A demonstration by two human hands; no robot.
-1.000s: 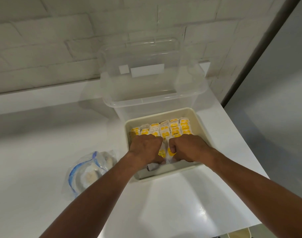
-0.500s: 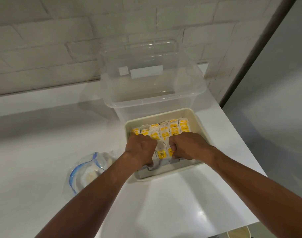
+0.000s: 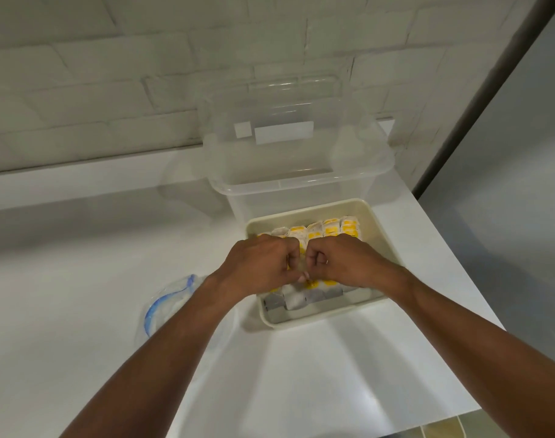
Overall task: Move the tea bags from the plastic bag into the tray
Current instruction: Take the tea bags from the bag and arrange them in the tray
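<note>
Paper tea bags (image 3: 330,227) sit under both fists. Left hand (image 3: 263,263) and right hand (image 3: 345,260) are curled, knuckles nearly touching, fingertips buried in the near row; we can't tell if they pinch one. Tea bags stand packed in the cream tray (image 3: 317,320). Step looks like tidying rows. Next we'd check the plastic bag (image 3: 165,301), left of the tray on the counter (image 3: 80,279), for leftovers.

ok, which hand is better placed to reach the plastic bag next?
Left, probably. Left hand and right hand both curl over the tea bags in the tray, but the plastic bag lies on the counter left of the tray, beside the left forearm; the right would have to cross over.
</note>
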